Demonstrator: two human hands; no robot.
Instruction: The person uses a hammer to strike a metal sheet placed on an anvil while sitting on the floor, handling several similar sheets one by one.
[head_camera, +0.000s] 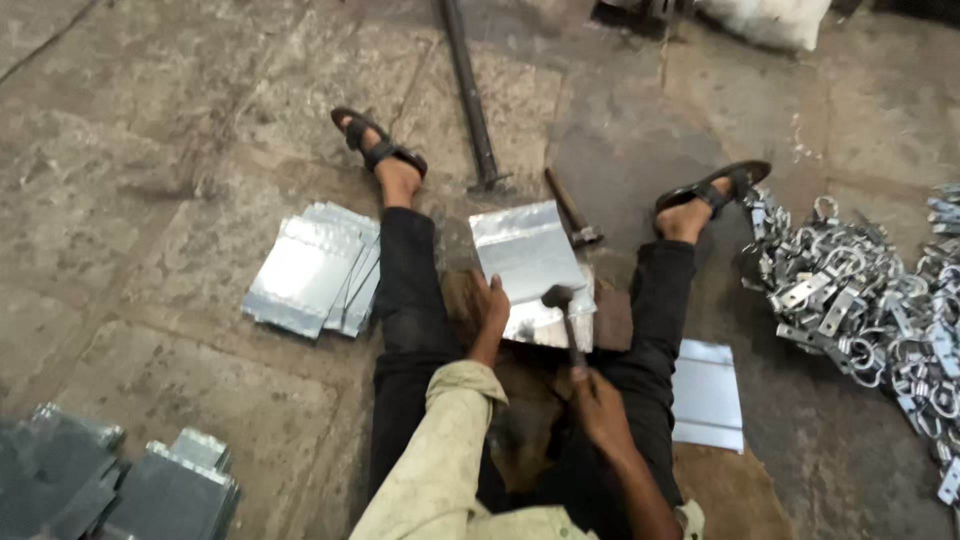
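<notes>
Sat on a stone floor (180, 130) with legs spread, sandals on both feet. Between the legs lay a shiny metal sheet (525, 255), its near edge resting on a brown block (610, 322). Left hand (490, 305) pressed flat on the sheet's near left corner, fingers spread wide, gripping nothing. Right hand (600, 405) wrapped tight round the handle of a hammer (562, 305), head down at the sheet's near edge; touching or just above, could not tell.

Just beyond the sheet lay a second hammer (572, 210), and beside it a long dark rod (470, 95) running away up the floor. Left of the left leg, a small stack of similar sheets (310, 270), fanned a little. Right of the right leg, one more sheet (708, 395) flat on the ground. Farther right, a loose heap of metal clamps and rings (860, 300). At the near left corner, folded grey metal pieces (110, 480), piled together. At the top edge, part of a pale sack (765, 20). No boxes or bins seen.
</notes>
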